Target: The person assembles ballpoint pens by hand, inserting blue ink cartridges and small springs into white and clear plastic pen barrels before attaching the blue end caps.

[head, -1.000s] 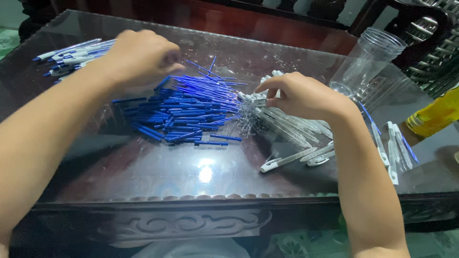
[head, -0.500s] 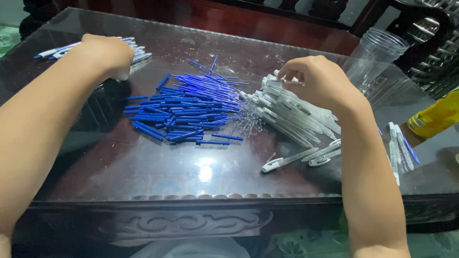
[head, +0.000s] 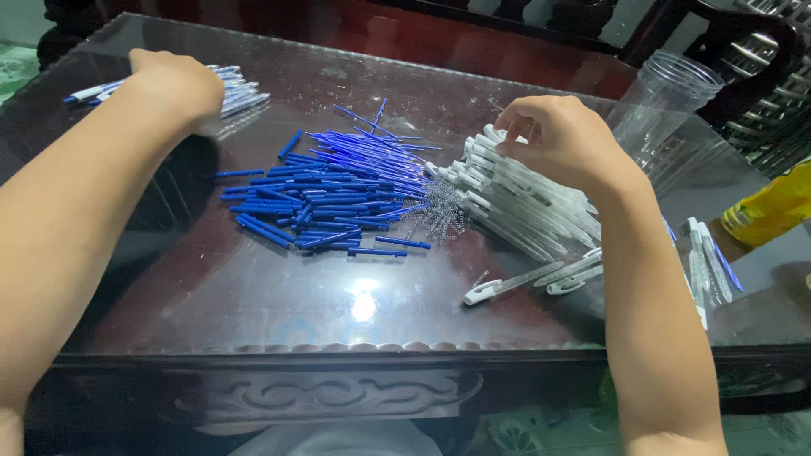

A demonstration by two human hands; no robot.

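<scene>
**Pen parts on the desk: handling and orientation**

Desk (head: 253, 321): dark wood under a glossy glass top, so small parts likely slide easily.

White pen barrels (head: 524, 198): stacked pile right of centre, roughly parallel, long axes running upper-left to lower-right, capped ends toward the springs. Light, stiff, smooth plastic by the look; best pinched mid-barrel. A few loose barrels (head: 541, 279) lie nearer the front edge, pointing left.

Blue refills (head: 338, 198): loose heap at desk centre, mostly lying left-right, a few splayed toward the far edge. Thin, light, slightly bendy I'd judge; easier taken singly at mid-length.

Springs (head: 439, 211): small tangle between refills and barrels, touching both. Tiny, prone to snag.

Right hand (head: 562, 139): over the barrel pile's top end, fingers curled, tips on the barrels; grip not confirmed.

Left hand (head: 173, 84): far left, resting on assembled pens (head: 232, 93); fingers hidden, can't tell grip.
</scene>
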